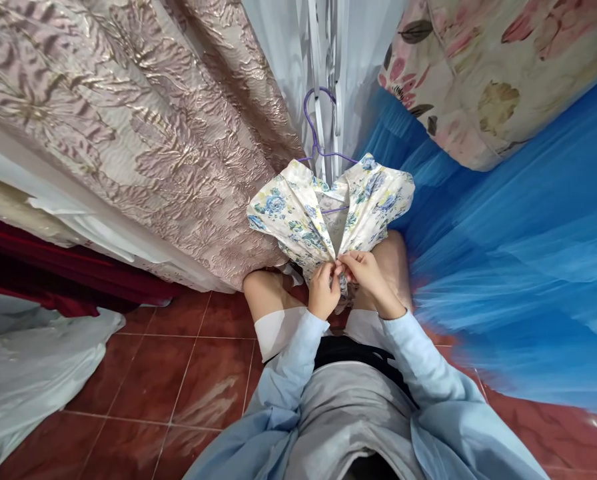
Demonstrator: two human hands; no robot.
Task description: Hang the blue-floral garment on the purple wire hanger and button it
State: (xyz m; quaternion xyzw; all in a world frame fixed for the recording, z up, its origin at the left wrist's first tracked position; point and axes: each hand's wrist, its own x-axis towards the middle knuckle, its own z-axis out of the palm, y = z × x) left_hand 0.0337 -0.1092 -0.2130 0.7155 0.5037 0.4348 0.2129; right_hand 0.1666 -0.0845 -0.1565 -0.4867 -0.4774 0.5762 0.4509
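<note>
A white blouse (303, 227) with blue and yellow flowers hangs on a purple hanger (314, 127) in front of my knees. Its V-shaped neckline is open, and both front edges come together low at the chest. Right at that meeting point, my left hand (323, 290) pinches the left front edge. My right hand (362, 270) pinches the other edge, its fingertips touching those of my left hand. Any button or fastener between the fingertips is hidden. The lower part of the blouse drops behind my hands, mostly out of sight.
A pink brocade dress (178, 133) hangs close on the left. Blue tulle (518, 267) and a floral garment (478, 73) hang on the right. White straps (336, 67) rise behind the hanger. Dark red cloth (53, 267) and white fabric (33, 373) reach the red tiled floor (208, 380).
</note>
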